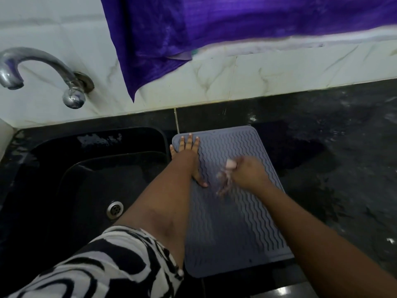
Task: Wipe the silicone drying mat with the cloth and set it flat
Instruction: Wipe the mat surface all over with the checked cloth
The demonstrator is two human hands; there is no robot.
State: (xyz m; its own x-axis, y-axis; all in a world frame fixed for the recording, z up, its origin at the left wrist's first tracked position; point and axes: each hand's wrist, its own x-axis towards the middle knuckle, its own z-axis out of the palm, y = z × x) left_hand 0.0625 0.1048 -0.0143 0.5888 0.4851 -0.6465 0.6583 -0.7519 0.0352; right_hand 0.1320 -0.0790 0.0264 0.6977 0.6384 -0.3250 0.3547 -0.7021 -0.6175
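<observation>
Left of your bunched cloth [225, 175], you are pressing left hand [189, 151] spread flat, anchoring mat [236, 222] while right hand [247, 171] is clenching it.

Mat [234, 211] on counter [333, 168], right of sink [86, 179].

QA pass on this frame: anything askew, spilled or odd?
Mostly fine. The grey ribbed silicone mat lies flat, but its near edge seems to overhang the black counter. Wet patches glisten on that counter. Left hand presses the mat; right hand scrubs with a blurred pale cloth.
</observation>
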